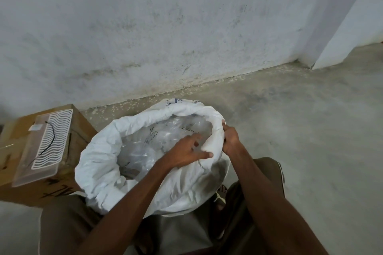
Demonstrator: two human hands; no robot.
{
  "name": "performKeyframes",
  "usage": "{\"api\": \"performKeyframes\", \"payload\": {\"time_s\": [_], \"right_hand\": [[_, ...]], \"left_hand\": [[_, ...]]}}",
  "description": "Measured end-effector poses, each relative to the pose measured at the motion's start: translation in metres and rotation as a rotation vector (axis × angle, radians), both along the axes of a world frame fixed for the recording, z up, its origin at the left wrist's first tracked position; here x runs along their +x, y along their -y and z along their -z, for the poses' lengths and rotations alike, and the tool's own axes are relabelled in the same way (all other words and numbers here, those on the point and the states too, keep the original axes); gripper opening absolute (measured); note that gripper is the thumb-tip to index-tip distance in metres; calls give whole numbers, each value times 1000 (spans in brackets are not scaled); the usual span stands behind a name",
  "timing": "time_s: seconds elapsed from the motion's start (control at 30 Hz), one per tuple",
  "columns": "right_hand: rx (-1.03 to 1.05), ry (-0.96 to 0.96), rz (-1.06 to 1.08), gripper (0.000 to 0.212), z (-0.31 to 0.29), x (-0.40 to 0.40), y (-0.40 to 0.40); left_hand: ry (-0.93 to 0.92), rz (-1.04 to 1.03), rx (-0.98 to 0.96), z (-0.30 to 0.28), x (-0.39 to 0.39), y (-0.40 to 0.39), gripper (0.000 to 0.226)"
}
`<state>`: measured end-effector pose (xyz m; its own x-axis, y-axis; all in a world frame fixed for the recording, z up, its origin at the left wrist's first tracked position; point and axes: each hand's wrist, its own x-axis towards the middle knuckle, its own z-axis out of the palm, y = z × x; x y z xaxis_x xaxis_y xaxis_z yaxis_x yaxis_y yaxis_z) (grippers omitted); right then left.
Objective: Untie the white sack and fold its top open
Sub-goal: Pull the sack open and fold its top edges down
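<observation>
Your two forearms reach in from the near edge, over your knees in brown trousers [68, 223], and meet at the right side of the white sack [99, 172]. It stands on the concrete floor [300, 130] between your legs, its top already untied and rolled outward into a thick collar all the way round.

Your left hand [186, 151] lies over the near right part of the mouth. Its thumb presses against the rolled rim [215, 143], while its fingers [194, 137] are spread and nearly straight, reaching into the opening over the clear plastic bags [145, 147] inside; whether they touch the plastic you cannot tell.

Your right hand [231, 141] is just beside it on the outer right of the rim, fingers curled tight round the rolled fabric, gripping it.

Left of the sack, touching or nearly touching it, a cardboard box [12, 143] carries a clear plastic tray with a white wavy grille [51, 138]. Beyond everything rises a stained whitish wall [165, 27].
</observation>
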<state>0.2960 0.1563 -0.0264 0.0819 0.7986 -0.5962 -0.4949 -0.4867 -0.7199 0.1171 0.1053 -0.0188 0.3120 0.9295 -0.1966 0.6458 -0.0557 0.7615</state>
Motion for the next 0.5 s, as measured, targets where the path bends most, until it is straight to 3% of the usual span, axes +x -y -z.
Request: {"api": "performKeyframes", "payload": {"time_s": [0.13, 0.23, 0.3, 0.37, 0.43, 0.5], "right_hand": [[30, 182, -12, 52, 11, -5, 14], [-177, 534, -48, 87, 8, -20, 36], [-328, 551, 30, 105, 2, -31, 60], [-330, 464, 5, 101, -3, -44, 79], [-282, 380, 1, 84, -1, -46, 83], [-265, 317, 71, 73, 26, -39, 73]], "left_hand": [[22, 5, 14, 19, -2, 23, 41], [28, -13, 96, 24, 6, 34, 27], [22, -33, 121, 28, 13, 40, 24], [17, -41, 142, 30, 18, 45, 23], [33, -27, 161, 31, 16, 51, 24], [49, -3, 163, 35, 8, 59, 32]]}}
